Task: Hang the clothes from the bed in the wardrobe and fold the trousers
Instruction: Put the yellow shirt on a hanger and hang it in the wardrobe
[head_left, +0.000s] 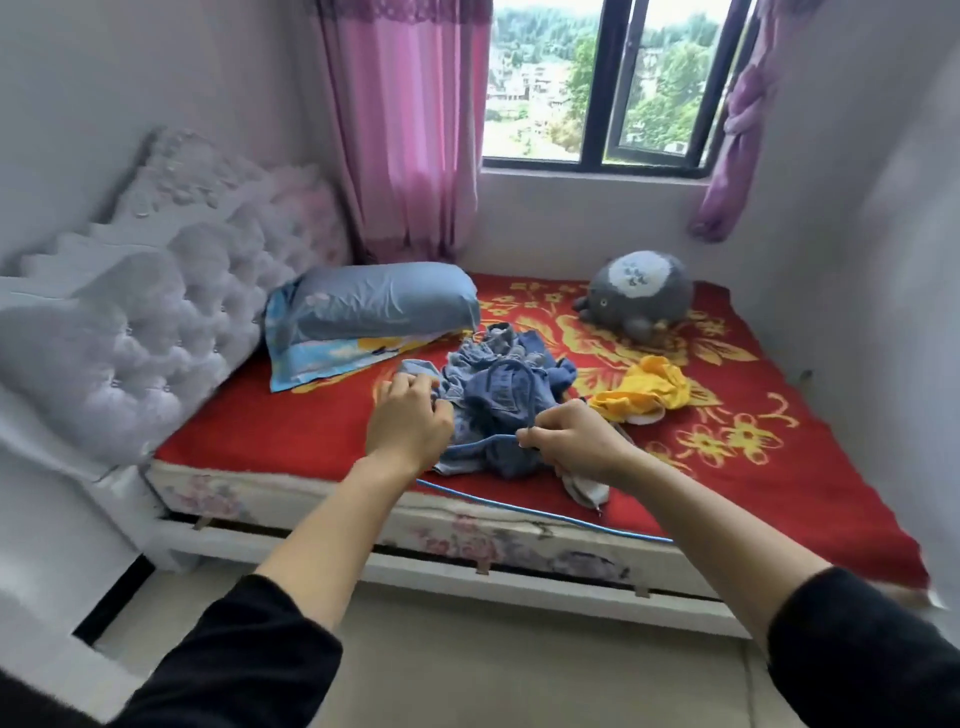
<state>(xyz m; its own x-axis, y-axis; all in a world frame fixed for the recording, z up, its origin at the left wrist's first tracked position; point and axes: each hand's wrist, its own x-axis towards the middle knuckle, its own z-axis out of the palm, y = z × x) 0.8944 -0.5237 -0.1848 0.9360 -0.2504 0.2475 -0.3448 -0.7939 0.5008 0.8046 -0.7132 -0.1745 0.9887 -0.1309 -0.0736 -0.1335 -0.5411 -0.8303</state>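
A crumpled heap of blue denim clothes (498, 384) lies on the bed's red flowered blanket (291, 431), near the front edge. My left hand (408, 423) grips the left side of the heap, fingers curled into the cloth. My right hand (571, 441) pinches a blue edge of the denim at the heap's front right. A thin blue hanger (545, 514) lies along the front edge of the bed, partly under my arms. A yellow garment (647, 392) sits bunched to the right of the denim. Something grey and white (584, 491) lies under my right wrist.
A blue pillow (379, 304) rests on a second pillow at the head of the bed, by the white tufted headboard (145, 332). A grey plush toy (641, 293) sits at the back right. Pink curtains and a window are behind. Tiled floor lies before the bed.
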